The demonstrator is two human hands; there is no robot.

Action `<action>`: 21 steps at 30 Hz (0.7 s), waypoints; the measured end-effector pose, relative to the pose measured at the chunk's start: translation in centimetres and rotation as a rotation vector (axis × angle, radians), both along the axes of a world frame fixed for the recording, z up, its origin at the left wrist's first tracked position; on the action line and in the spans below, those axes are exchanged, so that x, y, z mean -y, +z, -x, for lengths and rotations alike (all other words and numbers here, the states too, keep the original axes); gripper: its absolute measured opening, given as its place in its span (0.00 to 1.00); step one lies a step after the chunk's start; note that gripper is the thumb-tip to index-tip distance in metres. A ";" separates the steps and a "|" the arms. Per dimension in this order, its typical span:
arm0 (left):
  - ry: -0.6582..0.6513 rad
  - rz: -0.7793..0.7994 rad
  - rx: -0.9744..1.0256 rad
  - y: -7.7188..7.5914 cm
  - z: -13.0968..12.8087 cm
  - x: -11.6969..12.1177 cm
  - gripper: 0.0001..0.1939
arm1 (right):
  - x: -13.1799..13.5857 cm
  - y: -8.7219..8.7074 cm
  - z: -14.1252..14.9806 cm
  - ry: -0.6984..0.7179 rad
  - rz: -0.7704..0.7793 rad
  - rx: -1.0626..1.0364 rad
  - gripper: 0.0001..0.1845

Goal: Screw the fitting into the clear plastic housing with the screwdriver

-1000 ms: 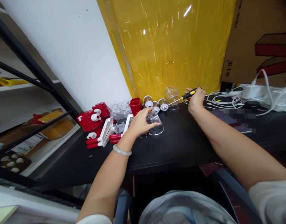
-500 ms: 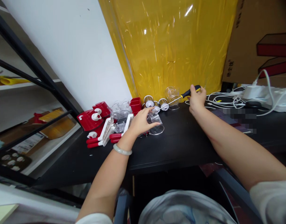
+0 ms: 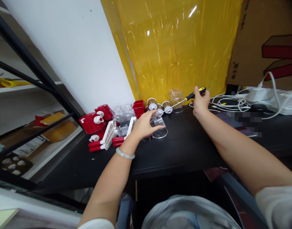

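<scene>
My right hand (image 3: 201, 101) is closed round the black and yellow handle of a screwdriver (image 3: 190, 95). Its metal shaft slants down to the left, and the tip reaches the top of a clear plastic part (image 3: 158, 122). Fingers and thumb of my left hand (image 3: 146, 124) grip that part from the left, against the black table (image 3: 179, 143). The part has a wide round rim at its lower end. Just where the tip meets it is too small to make out.
Left of my left hand lie red plastic housings (image 3: 92, 123), red-and-white handles (image 3: 109, 136) and clear cups (image 3: 123, 111). Several metal drums (image 3: 166, 106) and another clear part (image 3: 176, 98) stand behind. White cables (image 3: 231, 103) and a dark flat device (image 3: 236, 124) lie to the right.
The screwdriver's handle has turned slightly in my right hand, so more of its yellow shows. My left hand and the clear part stay in place.
</scene>
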State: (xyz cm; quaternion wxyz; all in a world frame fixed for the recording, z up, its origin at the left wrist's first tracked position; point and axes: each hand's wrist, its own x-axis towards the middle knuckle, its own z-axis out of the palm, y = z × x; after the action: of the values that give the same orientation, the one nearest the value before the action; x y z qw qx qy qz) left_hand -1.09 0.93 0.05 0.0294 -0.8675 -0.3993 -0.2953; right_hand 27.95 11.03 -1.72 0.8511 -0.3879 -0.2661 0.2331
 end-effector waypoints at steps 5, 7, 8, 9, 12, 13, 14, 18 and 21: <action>-0.004 -0.007 0.002 -0.1 0.0 -0.1 0.41 | 0.1 0.5 0.0 -0.040 0.051 0.010 0.18; -0.005 -0.011 0.005 -0.1 0.0 -0.1 0.41 | 0.3 0.7 0.1 -0.024 0.075 -0.025 0.15; -0.005 -0.010 0.006 -0.1 0.0 -0.1 0.41 | 0.4 0.8 0.1 -0.013 0.095 -0.046 0.14; -0.005 -0.007 0.006 -0.1 0.0 -0.1 0.41 | 0.4 0.9 0.1 -0.005 0.119 -0.065 0.14; -0.003 -0.003 0.003 -0.1 0.0 -0.1 0.41 | 0.4 0.9 0.1 0.014 0.160 -0.079 0.15; -0.003 -0.005 0.003 -0.1 0.0 -0.1 0.41 | 0.4 0.9 0.2 0.010 0.157 -0.071 0.16; -0.003 -0.008 0.003 -0.1 0.0 -0.1 0.41 | 0.4 0.9 0.2 0.005 0.144 -0.056 0.17; -0.003 -0.013 0.002 -0.1 0.1 -0.1 0.41 | 0.4 0.6 0.4 -0.027 0.069 0.010 0.20; -0.002 -0.010 0.000 -0.1 0.1 -0.1 0.41 | 0.3 0.3 0.2 -0.025 0.013 0.041 0.20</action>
State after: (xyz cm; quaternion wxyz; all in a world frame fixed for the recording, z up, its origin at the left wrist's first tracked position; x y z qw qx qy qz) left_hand -1.16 1.01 -0.04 0.0334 -0.8676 -0.3971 -0.2974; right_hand 27.73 10.74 -1.46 0.8457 -0.4015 -0.2773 0.2160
